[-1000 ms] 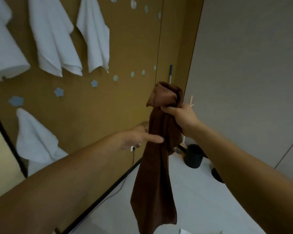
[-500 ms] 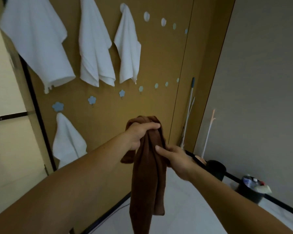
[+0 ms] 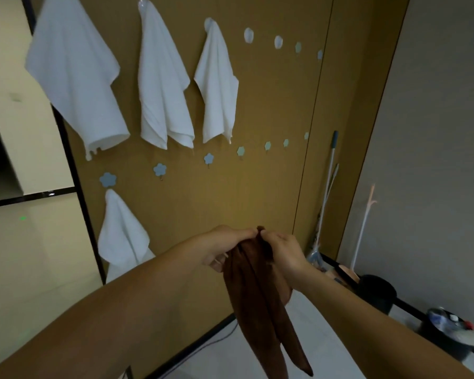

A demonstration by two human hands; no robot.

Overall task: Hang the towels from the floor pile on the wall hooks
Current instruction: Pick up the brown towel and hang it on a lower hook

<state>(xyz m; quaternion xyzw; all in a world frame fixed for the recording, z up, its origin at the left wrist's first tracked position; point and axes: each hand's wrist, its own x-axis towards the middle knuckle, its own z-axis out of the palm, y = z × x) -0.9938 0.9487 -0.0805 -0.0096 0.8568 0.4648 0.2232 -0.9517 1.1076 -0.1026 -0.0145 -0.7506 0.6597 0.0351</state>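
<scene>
Brown towel now held at its top by both hands

Brown terry towel hangs in front of you, below the rows of hooks and well short of the wall. A second ago your right hand alone carried it by a bunched top while the left reached in. Half a second ago your left hand took the top and the right pinched lower down. Now both hands meet at the upper edge: each grip is curled round the cloth and pinching it, fingertips almost touching, with two long folds trailing down toward the pale floor.

You have also turned to face the tan wall panel more squarely. Four white towels already hang there, three above and one low on the left. Pale blue flower-shaped hooks in the middle row are bare.

By the look of it, you are finding a corner or fold to hook. Next you must lift it to a free hook; a thick bunch may slip off.
</scene>
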